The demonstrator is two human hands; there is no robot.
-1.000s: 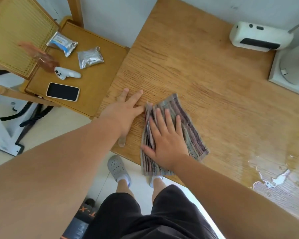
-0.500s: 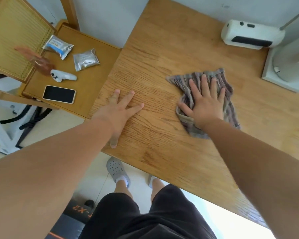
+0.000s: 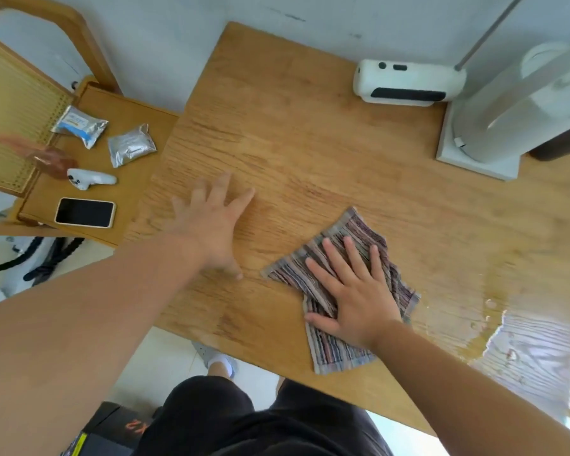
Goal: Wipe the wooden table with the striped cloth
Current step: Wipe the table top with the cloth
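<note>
The striped cloth (image 3: 329,350) lies rumpled on the wooden table (image 3: 293,133), close to its near edge. My right hand (image 3: 352,291) presses flat on the cloth, fingers spread and straight. My left hand (image 3: 211,222) rests flat on the bare wood to the left of the cloth, fingers spread, a little blurred. A wet glossy patch (image 3: 507,307) shines on the table to the right of the cloth.
A white device (image 3: 405,85) and a white stand base (image 3: 474,159) sit at the table's back right. A lower side table (image 3: 119,222) on the left holds a phone (image 3: 84,212), a white controller (image 3: 91,179) and two foil packets (image 3: 130,149).
My right hand has dragged the cloth from the back of the table toward the near edge. My left hand stays flat on the wood to the left of it.
</note>
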